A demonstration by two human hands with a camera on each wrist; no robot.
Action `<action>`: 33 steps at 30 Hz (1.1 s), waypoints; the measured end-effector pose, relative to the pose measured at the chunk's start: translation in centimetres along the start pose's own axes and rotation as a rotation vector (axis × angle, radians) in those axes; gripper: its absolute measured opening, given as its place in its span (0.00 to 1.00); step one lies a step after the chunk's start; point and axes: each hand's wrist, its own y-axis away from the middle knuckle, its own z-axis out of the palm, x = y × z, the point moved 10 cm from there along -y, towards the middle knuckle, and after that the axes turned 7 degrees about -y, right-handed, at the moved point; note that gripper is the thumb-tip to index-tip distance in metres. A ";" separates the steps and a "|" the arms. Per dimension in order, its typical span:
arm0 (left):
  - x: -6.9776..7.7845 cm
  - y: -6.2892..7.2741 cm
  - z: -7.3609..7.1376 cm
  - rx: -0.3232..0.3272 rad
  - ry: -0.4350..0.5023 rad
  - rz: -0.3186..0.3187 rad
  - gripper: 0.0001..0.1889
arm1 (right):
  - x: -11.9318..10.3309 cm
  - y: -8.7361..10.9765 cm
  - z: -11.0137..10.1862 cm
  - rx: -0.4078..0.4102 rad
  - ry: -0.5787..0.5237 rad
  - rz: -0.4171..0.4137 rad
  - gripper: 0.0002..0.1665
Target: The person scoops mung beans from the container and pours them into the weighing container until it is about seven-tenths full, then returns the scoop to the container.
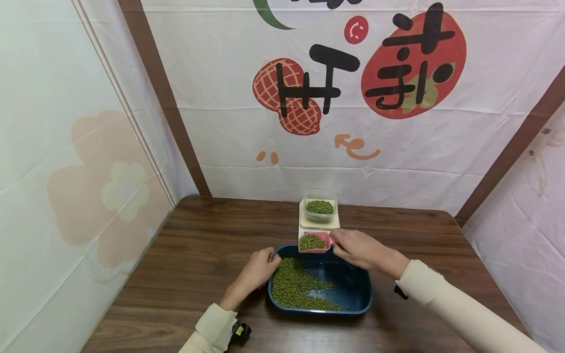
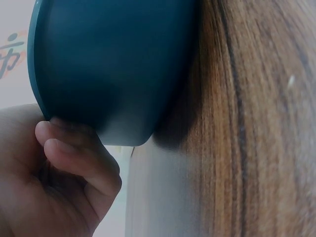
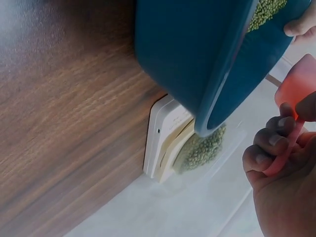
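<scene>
My right hand grips the handle of a pink scoop, which is heaped with green mung beans. The scoop hangs over the far rim of a blue basin, near the front of a white kitchen scale. In the right wrist view, the fingers wrap the pink handle. At the basin's far left corner, my left hand pinches the rim between thumb and curled fingers. More beans lie mostly in the basin's left half. On the scale sits a clear plastic tub with beans inside.
The basin stands on a dark wood-grain table. Behind the table's far edge hangs a white printed cloth, with another cloth wall at the left side.
</scene>
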 end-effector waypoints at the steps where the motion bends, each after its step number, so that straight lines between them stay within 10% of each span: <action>1: 0.0 0.0 0.0 0.001 0.000 -0.002 0.17 | 0.1 0.0 -0.1 0.005 0.000 0.003 0.07; 33: 0.2 0.1 0.0 0.006 0.003 0.003 0.18 | 6.0 -2.0 -3.9 0.119 0.011 0.185 0.09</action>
